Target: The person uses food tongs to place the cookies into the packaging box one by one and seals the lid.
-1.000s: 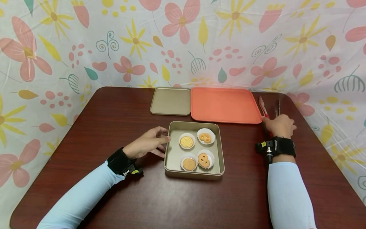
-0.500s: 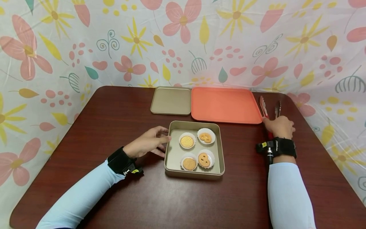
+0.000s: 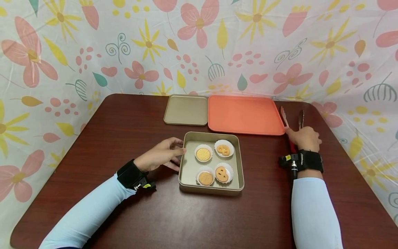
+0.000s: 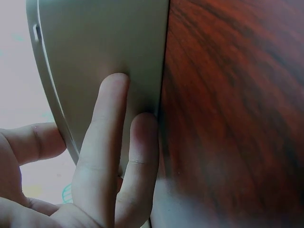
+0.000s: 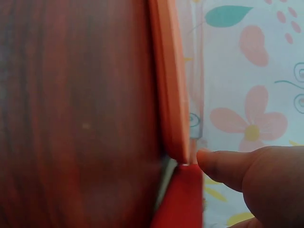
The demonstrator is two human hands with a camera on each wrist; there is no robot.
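Observation:
My left hand point(image 3: 161, 154) is at the left side of a square gold tin point(image 3: 187, 166). In the left wrist view, straight fingers point(image 4: 107, 128) touch its outer wall and the thumb meets the rim. Inside the tin sit several biscuits in white paper cups: a yellow dotted round one point(image 3: 203, 154), a pretzel-shaped one point(image 3: 223, 150), a round one with holes point(image 3: 221, 174) and a plain round one point(image 3: 206, 178). At the far right, my right hand point(image 3: 304, 137) grips red-handled tongs point(image 3: 301, 118) lying with arms apart; it covers much of their handles.
A flat orange tray point(image 3: 245, 114) lies behind the tin, left of the tongs and close to the right thumb. Beside it is a smaller gold tray or lid point(image 3: 186, 110). The brown table point(image 3: 205, 221) ends at a flowered cloth point(image 3: 199, 52) behind.
The tips of the tongs have shifted slightly to the left, with the right hand nearly in place. The left hand, tin and biscuits have not visibly moved.

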